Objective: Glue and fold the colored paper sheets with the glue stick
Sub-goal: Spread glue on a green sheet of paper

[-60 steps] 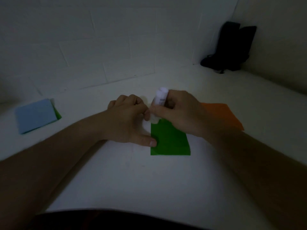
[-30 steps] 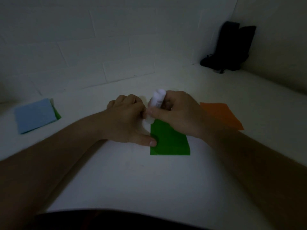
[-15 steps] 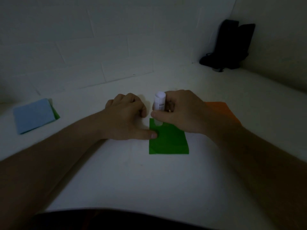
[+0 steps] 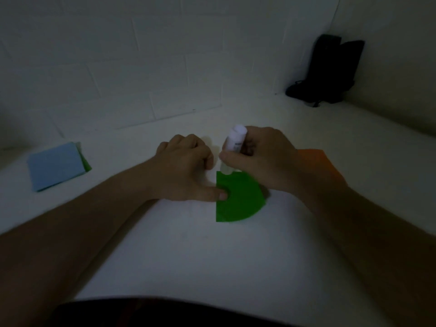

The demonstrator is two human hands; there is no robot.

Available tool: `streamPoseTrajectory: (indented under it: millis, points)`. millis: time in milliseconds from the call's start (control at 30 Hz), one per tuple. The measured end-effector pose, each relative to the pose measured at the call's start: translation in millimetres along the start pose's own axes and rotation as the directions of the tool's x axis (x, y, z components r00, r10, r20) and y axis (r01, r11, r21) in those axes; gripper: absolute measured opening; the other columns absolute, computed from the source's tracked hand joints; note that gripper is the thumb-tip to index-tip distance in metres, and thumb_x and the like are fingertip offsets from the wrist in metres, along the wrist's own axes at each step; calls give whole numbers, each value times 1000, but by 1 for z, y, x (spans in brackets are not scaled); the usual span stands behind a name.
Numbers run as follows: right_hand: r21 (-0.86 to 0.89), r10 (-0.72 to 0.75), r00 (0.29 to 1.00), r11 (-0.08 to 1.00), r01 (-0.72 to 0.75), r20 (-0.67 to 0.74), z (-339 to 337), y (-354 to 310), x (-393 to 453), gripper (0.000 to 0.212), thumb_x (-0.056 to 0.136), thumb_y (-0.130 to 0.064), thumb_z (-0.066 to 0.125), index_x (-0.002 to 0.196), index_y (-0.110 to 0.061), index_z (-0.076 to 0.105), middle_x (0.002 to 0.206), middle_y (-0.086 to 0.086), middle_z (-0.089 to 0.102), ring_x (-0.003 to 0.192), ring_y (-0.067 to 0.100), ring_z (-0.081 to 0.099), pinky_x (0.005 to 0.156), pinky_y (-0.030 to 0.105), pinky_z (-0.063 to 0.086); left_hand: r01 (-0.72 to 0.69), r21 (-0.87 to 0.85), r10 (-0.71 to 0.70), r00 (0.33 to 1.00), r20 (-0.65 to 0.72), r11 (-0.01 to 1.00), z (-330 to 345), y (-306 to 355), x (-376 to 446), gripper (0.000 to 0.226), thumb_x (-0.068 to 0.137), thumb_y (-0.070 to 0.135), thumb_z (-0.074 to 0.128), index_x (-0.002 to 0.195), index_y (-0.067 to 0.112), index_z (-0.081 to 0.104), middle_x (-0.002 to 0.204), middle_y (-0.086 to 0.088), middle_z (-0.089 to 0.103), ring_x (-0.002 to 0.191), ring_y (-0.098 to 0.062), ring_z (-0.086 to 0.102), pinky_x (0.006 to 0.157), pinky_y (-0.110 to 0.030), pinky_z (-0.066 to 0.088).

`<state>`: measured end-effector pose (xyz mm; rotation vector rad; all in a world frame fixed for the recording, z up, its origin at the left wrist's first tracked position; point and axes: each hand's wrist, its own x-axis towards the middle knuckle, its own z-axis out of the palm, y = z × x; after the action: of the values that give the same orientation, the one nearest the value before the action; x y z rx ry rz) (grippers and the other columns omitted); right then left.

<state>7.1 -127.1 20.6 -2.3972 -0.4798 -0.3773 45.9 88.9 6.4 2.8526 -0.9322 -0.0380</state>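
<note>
Right now I am running the glue stick [image 4: 233, 147] along the far edge of the green paper [image 4: 238, 199], which is lying flat on the white table [image 4: 188, 256] just in front of me. My right hand [image 4: 262, 159] is gripping the stick, fingers and thumb curled round its barrel, tilting it so that its lower end is meeting the sheet at the far left corner. My left hand [image 4: 186, 166] is resting beside the sheet with its fingers curled under and holding nothing, while the thumb is pressing down on the paper's left edge to pin it.

To do this well, I am judging that the thumb should be keeping firm downward pressure, because a thin sheet like this is likely to skid or buckle when the sticky tip is dragging across it. I am aiming for short, light strokes moving away from the pinned side, staying close to the edge so the fold is sealing cleanly. Whether the glue is actually showing on the paper I cannot tell; the light is dim and the tip is blurred.

Waiting for later are an orange sheet [image 4: 318, 159], partly hidden behind my right wrist, and a blue sheet [image 4: 55, 167] lying over another green one well off to my left.
</note>
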Motion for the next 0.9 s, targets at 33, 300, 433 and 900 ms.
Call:
streamPoseTrajectory:
  millis: [33, 300, 433, 900]
  points:
    - [12, -4, 1000, 1000, 4, -6, 3, -2, 1, 11, 89, -38, 73, 87, -27, 71, 79, -7, 71, 74, 3, 65, 63, 12, 44, 2, 0, -2, 1000, 1, 1000, 0, 0, 0, 76, 49, 99, 38, 99, 42, 45, 116, 9, 42, 107, -18, 38, 93, -40, 37]
    - [-25, 55, 980, 998, -61, -192, -21, 12, 4, 20, 89, -31, 72, 80, -14, 68, 72, 1, 70, 64, 12, 66, 62, 22, 54, 2, -29, -2, 1000, 3, 1000, 2, -1, 0, 81, 49, 99, 41, 103, 39, 49, 119, 9, 41, 111, -18, 36, 96, -40, 32]
    - [-57, -28, 1000, 998, 29, 15, -7, -2, 0, 13, 91, -40, 68, 84, -30, 66, 74, -14, 65, 68, -2, 62, 63, 10, 39, 17, -12, -17, 1000, 7, 1000, 1, 1, 0, 76, 48, 98, 40, 99, 42, 45, 117, 11, 39, 110, -17, 35, 94, -39, 33]
    - [-143, 38, 981, 990, -11, 189, -39, 27, -12, 24, 79, -54, 58, 69, -33, 57, 73, -9, 66, 71, 8, 64, 75, 37, 53, -1, -71, 4, 999, 40, 997, -2, -3, -5, 80, 46, 100, 46, 104, 45, 45, 122, 15, 38, 115, -16, 34, 104, -44, 34]
